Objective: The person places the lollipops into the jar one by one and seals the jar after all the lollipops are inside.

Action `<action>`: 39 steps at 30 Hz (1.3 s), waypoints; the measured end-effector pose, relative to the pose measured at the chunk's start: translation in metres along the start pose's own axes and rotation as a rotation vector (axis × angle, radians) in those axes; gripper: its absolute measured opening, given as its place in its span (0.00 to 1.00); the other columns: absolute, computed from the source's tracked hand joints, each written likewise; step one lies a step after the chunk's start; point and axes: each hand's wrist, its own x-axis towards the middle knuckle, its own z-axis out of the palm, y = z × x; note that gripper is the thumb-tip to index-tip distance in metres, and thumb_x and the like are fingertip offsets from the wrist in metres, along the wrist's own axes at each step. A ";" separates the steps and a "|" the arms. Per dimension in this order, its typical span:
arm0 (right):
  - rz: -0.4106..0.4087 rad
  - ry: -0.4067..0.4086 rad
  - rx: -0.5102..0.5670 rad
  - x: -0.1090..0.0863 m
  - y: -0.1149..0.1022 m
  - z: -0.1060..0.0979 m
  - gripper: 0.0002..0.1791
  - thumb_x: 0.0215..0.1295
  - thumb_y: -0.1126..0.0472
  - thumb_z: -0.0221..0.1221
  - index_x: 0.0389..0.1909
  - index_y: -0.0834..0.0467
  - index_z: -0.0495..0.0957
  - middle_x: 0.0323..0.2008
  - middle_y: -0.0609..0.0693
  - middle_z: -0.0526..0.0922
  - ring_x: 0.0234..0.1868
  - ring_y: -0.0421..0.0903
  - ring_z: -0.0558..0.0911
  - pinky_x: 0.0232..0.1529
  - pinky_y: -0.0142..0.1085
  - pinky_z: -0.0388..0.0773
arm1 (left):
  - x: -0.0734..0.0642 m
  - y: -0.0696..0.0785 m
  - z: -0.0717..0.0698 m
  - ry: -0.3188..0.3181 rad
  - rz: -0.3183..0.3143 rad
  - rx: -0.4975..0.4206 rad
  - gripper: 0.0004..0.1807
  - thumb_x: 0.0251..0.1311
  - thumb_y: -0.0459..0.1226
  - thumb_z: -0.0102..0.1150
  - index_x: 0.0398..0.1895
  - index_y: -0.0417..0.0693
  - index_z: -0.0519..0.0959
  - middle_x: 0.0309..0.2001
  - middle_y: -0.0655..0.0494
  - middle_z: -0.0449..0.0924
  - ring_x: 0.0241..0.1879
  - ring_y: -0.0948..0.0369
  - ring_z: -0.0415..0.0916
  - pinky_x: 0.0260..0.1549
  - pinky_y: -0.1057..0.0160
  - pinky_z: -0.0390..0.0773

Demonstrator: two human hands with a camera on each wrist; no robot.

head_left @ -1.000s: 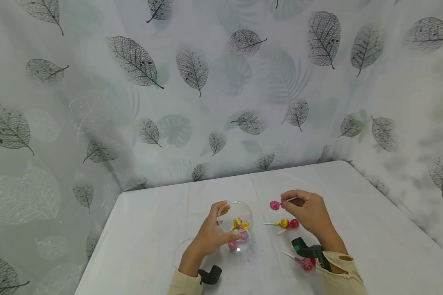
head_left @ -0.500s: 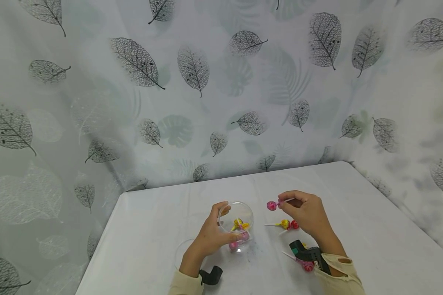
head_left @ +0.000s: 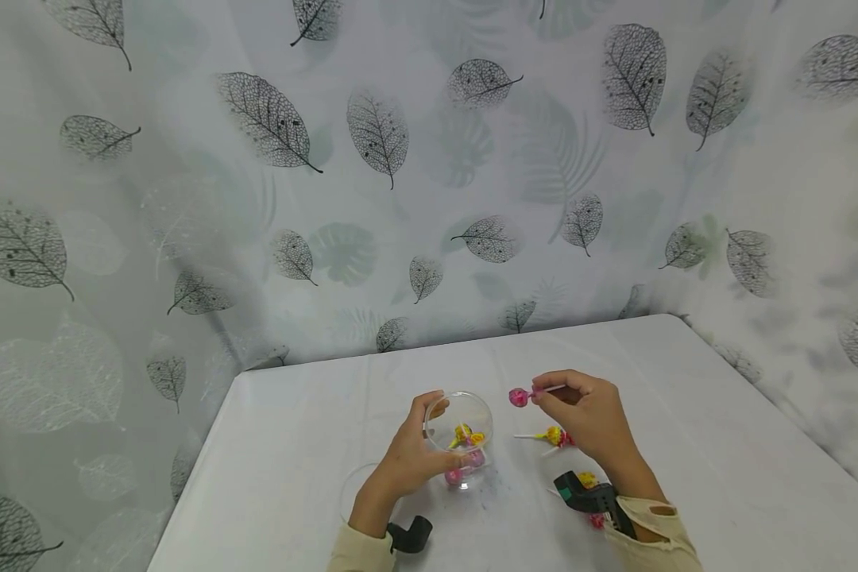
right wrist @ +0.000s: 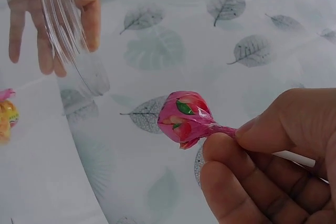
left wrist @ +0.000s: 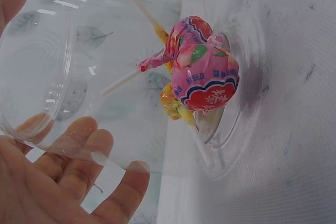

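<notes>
A clear round plastic jar (head_left: 460, 421) stands on the table, its mouth uncovered, with my left hand (head_left: 409, 454) curled round its side. Inside, near the bottom, lie pink-wrapped lollipops (left wrist: 207, 80) and yellow-wrapped ones (left wrist: 173, 100), sticks pointing various ways. My right hand (head_left: 586, 413) pinches a pink lollipop (right wrist: 184, 119) by the twisted wrapper at its stick, between thumb and fingertips. Its round head points left toward the jar, a short way right of the rim and above the table.
To the right of the jar lie a yellow lollipop (head_left: 554, 435) and a red one, partly behind my right hand. Nearer me, more lollipops (head_left: 588, 479) lie under the right wrist. A clear round lid (head_left: 353, 485) rests left of my left forearm. A leaf-print curtain (head_left: 429, 159) surrounds the table.
My right hand has moved left with the pink lollipop, bringing it closer to the jar. The left hand and the jar have stayed in place.
</notes>
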 end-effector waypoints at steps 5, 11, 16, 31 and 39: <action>-0.040 0.013 0.021 -0.001 -0.002 0.005 0.06 0.66 0.70 0.67 0.42 0.60 0.88 0.38 0.53 0.91 0.34 0.41 0.89 0.36 0.29 0.85 | 0.000 0.000 0.000 -0.002 0.001 0.000 0.55 0.47 0.45 0.83 0.76 0.62 0.59 0.76 0.48 0.67 0.76 0.47 0.62 0.70 0.32 0.62; -0.031 -0.003 0.094 -0.003 -0.007 0.011 0.06 0.66 0.69 0.68 0.42 0.60 0.88 0.39 0.53 0.91 0.35 0.44 0.89 0.38 0.29 0.85 | -0.001 0.000 0.000 -0.003 -0.002 -0.007 0.55 0.48 0.47 0.83 0.76 0.62 0.58 0.76 0.49 0.67 0.76 0.48 0.62 0.71 0.33 0.62; -0.035 -0.028 0.130 -0.003 -0.010 0.019 0.06 0.66 0.68 0.69 0.42 0.59 0.88 0.39 0.52 0.91 0.35 0.41 0.89 0.38 0.31 0.86 | -0.001 0.000 0.000 -0.001 -0.003 -0.007 0.54 0.48 0.47 0.83 0.76 0.62 0.58 0.76 0.50 0.68 0.76 0.48 0.62 0.70 0.32 0.62; -0.056 -0.081 0.179 -0.005 -0.014 0.031 0.07 0.64 0.71 0.69 0.40 0.58 0.88 0.39 0.53 0.91 0.33 0.42 0.88 0.32 0.34 0.85 | -0.001 0.001 0.001 -0.002 0.004 0.002 0.54 0.50 0.47 0.81 0.77 0.59 0.58 0.76 0.48 0.68 0.76 0.48 0.61 0.71 0.33 0.62; -0.091 -0.120 0.168 -0.006 -0.013 0.038 0.06 0.63 0.72 0.69 0.39 0.60 0.88 0.38 0.53 0.91 0.32 0.42 0.88 0.33 0.33 0.85 | -0.001 -0.001 0.001 0.001 0.014 0.003 0.55 0.50 0.47 0.81 0.78 0.55 0.57 0.76 0.49 0.68 0.76 0.48 0.62 0.70 0.32 0.62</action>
